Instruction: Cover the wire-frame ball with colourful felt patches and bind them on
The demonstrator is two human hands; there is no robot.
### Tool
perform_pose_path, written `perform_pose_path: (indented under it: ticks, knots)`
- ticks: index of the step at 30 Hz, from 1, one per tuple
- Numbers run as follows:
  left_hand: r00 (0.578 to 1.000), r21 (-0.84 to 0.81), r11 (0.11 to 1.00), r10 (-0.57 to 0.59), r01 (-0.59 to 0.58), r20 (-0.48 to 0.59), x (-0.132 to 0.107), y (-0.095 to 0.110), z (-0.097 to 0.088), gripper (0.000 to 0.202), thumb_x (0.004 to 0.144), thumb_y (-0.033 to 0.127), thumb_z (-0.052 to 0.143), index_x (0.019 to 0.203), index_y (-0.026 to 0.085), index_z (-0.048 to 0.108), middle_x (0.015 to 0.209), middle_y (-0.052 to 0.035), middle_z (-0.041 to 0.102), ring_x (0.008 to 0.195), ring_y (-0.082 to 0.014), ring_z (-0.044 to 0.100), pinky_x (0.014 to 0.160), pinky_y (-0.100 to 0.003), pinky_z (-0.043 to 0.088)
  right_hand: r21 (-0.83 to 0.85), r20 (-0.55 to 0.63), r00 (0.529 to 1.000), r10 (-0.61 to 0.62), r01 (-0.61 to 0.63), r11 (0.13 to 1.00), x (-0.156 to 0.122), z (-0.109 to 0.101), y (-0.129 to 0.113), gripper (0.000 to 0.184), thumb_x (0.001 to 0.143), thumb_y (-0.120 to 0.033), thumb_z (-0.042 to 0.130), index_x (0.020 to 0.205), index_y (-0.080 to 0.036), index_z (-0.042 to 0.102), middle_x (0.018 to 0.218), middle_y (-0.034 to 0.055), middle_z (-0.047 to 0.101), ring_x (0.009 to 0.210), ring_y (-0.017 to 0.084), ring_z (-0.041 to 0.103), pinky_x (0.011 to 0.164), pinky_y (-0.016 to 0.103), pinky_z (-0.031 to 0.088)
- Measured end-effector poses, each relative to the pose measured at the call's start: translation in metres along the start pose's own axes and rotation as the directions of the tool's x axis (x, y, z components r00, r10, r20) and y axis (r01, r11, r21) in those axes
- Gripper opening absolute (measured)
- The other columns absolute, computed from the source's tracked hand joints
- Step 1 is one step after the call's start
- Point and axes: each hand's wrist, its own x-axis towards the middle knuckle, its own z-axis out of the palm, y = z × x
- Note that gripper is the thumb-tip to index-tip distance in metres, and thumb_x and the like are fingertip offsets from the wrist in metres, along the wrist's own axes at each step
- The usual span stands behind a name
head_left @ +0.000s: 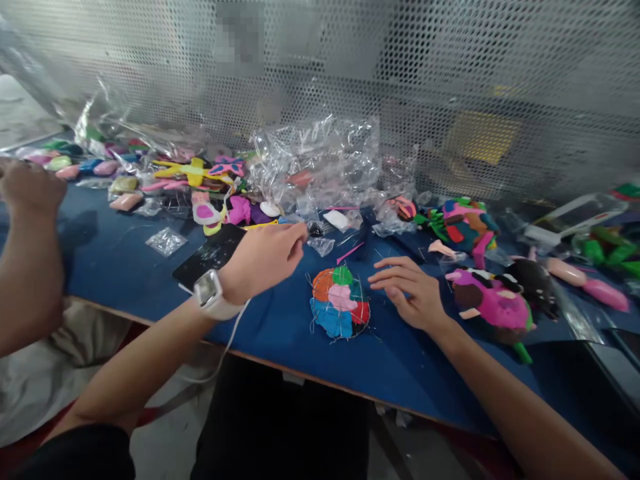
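A round wire frame filled with patches of coloured modelling clay [341,298] lies flat on the blue table [280,327] in front of me. Orange, green, pink, red and blue patches show between thin wires. To its upper left hovers my left hand [267,260], a white watch on the wrist. Its fingers are curled closed, and whatever they may hold is hidden. My right hand [411,290] is just right of the clay piece, fingers stretched out, with nothing visible in them. A thin pink clay tool [350,253] lies behind the piece, between my hands.
Clear plastic bags [320,157] and clay packets crowd the back edge by a perforated metal panel [320,60]. Clay models stand at right, including a pink one [493,303]. A black tablet-like slab [205,260] lies under my left arm. Another person's hand [33,187] is far left.
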Motion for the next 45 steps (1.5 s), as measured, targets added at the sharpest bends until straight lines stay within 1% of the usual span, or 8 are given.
perform_pose_path:
  ticks: [5,12,20,26,29,36,40,45]
  knots:
    - [0.952,0.382,0.909,-0.248,0.164,0.181,0.044,-0.015,0.026,0.035,0.103,0.005,0.047,0.125,0.006,0.074,0.128,-0.0262,0.075,0.121,-0.0352,0.072,0.099,-0.045,0.059,-0.011,0.002,1.0,-0.011,0.011,1.0,0.001,0.001,0.001,0.028,0.111,-0.031,0.063,0.096,-0.03,0.086,0.093,0.0027,0.089,0.1,0.028,0.084,0.088,0.049,0.07]
    - [0.901,0.42,0.852,-0.406,0.312,0.155,0.075,-0.026,0.052,0.041,0.105,0.004,0.041,0.132,0.006,0.072,0.135,-0.0281,0.074,0.129,-0.0385,0.069,0.103,-0.048,0.054,0.026,-0.022,0.999,0.047,-0.046,0.999,-0.003,0.002,0.004,0.031,0.112,-0.036,0.063,0.095,-0.031,0.088,0.091,0.0048,0.089,0.099,0.029,0.083,0.091,0.051,0.069]
    - [0.977,-0.079,0.992,-0.111,0.098,-0.18,0.075,-0.019,0.04,0.034,0.111,0.017,0.046,0.141,0.014,0.062,0.116,-0.0143,0.079,0.102,-0.0252,0.074,0.099,-0.042,0.057,-0.096,-0.076,0.995,0.064,-0.071,0.993,0.008,0.001,-0.001,0.017,0.107,-0.032,0.069,0.104,-0.031,0.086,0.1,0.0049,0.089,0.099,0.029,0.084,0.093,0.053,0.07]
    - [0.98,-0.534,0.845,-0.083,-0.027,-0.18,0.065,0.005,0.058,0.031,0.106,0.03,0.068,0.134,0.022,0.058,0.094,-0.0017,0.08,0.073,-0.0168,0.067,0.078,-0.035,0.054,0.012,-0.087,0.935,0.344,-0.344,0.939,0.071,0.022,-0.008,0.031,0.104,-0.047,0.075,0.127,-0.026,0.078,0.12,0.0094,0.084,0.102,0.026,0.083,0.085,0.043,0.07]
    - [0.978,-0.58,0.815,-0.106,-0.018,-0.18,0.063,0.005,0.064,0.026,0.107,0.028,0.067,0.131,0.023,0.06,0.098,-0.0017,0.081,0.071,-0.0153,0.065,0.076,-0.034,0.054,0.069,-0.064,0.924,0.376,-0.372,0.926,0.102,0.039,-0.001,0.022,0.101,-0.046,0.079,0.103,-0.024,0.08,0.099,0.0057,0.085,0.088,0.023,0.081,0.08,0.04,0.067]
    - [0.886,-0.719,0.695,-0.344,0.017,-0.31,0.073,-0.009,0.077,0.016,0.109,0.026,0.068,0.121,0.021,0.057,0.124,-0.0103,0.077,0.087,-0.013,0.075,0.081,-0.031,0.062,0.218,-0.149,0.865,0.478,-0.443,0.869,0.134,0.055,0.02,0.041,0.089,-0.064,0.09,0.09,-0.024,0.08,0.084,0.0028,0.08,0.074,0.02,0.075,0.068,0.036,0.06]
    - [0.869,-0.777,0.627,-0.351,-0.059,-0.349,0.076,-0.016,0.089,0.014,0.11,0.029,0.07,0.111,0.022,0.057,0.115,-0.0072,0.074,0.078,-0.0122,0.073,0.071,-0.029,0.062,0.328,0.002,0.849,0.528,-0.5,0.802,0.128,0.056,0.028,0.054,0.085,-0.078,0.086,0.091,-0.025,0.083,0.075,0.0012,0.076,0.066,0.018,0.068,0.065,0.036,0.058]
    - [0.773,-0.568,0.808,-0.259,-0.156,-0.58,0.071,-0.017,0.093,0.027,0.106,0.032,0.077,0.123,0.025,0.058,0.128,-0.0117,0.067,0.104,-0.022,0.073,0.087,-0.039,0.063,0.349,-0.016,0.83,0.557,-0.518,0.781,0.115,0.056,0.029,0.058,0.083,-0.082,0.085,0.082,-0.024,0.082,0.073,0.0019,0.075,0.063,0.017,0.064,0.063,0.034,0.055]
